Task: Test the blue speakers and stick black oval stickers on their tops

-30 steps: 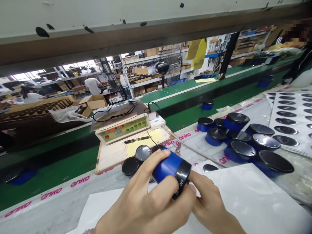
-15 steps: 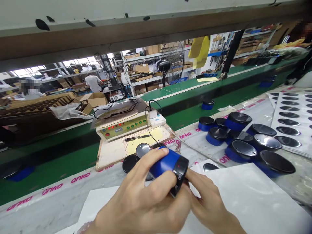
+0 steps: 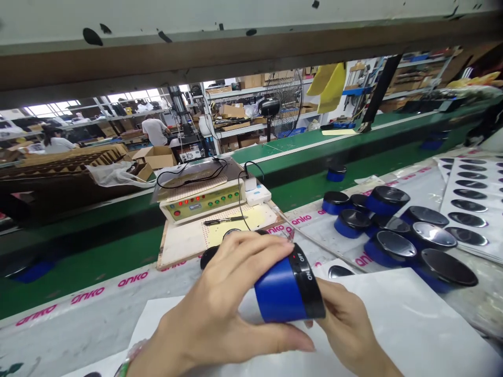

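A short, round blue-and-black device (image 3: pixel 281 294) is held up above white sheets, tilted, with ON and OFF lettering and a small red dot on its black band. My left hand (image 3: pixel 220 298) grips it from the left, fingers over the top and thumb underneath. At its right side my right hand (image 3: pixel 349 322) holds it too, most of those fingers hidden behind the device. Several similar blue devices with glossy black tops (image 3: pixel 395 246) stand clustered to the right. Partly covered by my left hand, a few dark round pieces (image 3: pixel 208 256) lie behind it.
A control box (image 3: pixel 204 201) with red and green lights sits on a board with a pen (image 3: pixel 223 221). Behind runs a green conveyor (image 3: pixel 294 188) carrying blue devices. Sheets of black oval stickers (image 3: pixel 467 204) lie at right. A beam crosses overhead. Two people are farther back.
The device has turned in my hands, so its lettering and more of its blue side now show. My left thumb has moved to below it, and the left fingers now stretch across the top.
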Available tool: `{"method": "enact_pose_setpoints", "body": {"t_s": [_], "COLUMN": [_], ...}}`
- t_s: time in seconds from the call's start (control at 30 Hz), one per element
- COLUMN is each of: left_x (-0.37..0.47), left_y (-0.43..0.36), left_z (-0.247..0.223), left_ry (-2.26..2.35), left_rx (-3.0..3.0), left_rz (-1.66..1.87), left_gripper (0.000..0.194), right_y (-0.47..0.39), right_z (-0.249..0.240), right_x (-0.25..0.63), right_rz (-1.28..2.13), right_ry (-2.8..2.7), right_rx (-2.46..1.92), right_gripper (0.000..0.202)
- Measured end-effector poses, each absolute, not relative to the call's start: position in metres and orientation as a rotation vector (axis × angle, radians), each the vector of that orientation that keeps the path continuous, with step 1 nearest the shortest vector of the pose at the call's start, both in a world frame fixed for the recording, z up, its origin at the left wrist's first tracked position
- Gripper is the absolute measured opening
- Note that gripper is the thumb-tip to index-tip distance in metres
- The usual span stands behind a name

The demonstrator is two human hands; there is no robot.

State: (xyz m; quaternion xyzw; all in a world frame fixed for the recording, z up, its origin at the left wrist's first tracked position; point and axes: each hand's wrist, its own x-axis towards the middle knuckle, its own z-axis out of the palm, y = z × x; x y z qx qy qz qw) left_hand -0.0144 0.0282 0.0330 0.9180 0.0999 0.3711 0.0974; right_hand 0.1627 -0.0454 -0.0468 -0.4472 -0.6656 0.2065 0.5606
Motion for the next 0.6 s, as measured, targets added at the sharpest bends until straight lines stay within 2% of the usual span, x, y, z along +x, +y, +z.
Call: {"method": "enact_pose_setpoints", "body": {"t_s": [0.33,0.4,0.5,0.6], "left_x": [-0.02,-0.018,-0.013,-0.009], "left_y": [0.021,0.023,0.021,0.017], "left_z": [0.035,0.039,0.046,0.057], "left_ry": [0.802,0.801,0.66,0.607], "left_rx": [2.26,2.016,1.721,1.556], "left_rz": [0.659,0.604,0.698,0.726], "left_gripper": [0.073,0.062,0.04,0.029], "right_y": [-0.046,-0.048,-0.049,-0.048], "right_z": [-0.044,-0.036,-0.016,0.004], "right_x": [0.164,0.164,0.158,0.151], "right_rz": [0.642,0.524,0.28,0.155], "right_ry": [-1.627,-1.662,-1.674,-1.671], "right_rx": [-1.077,-1.134,-1.169,-1.172], "right_gripper": [0.046,0.04,0.028,0.022]}}
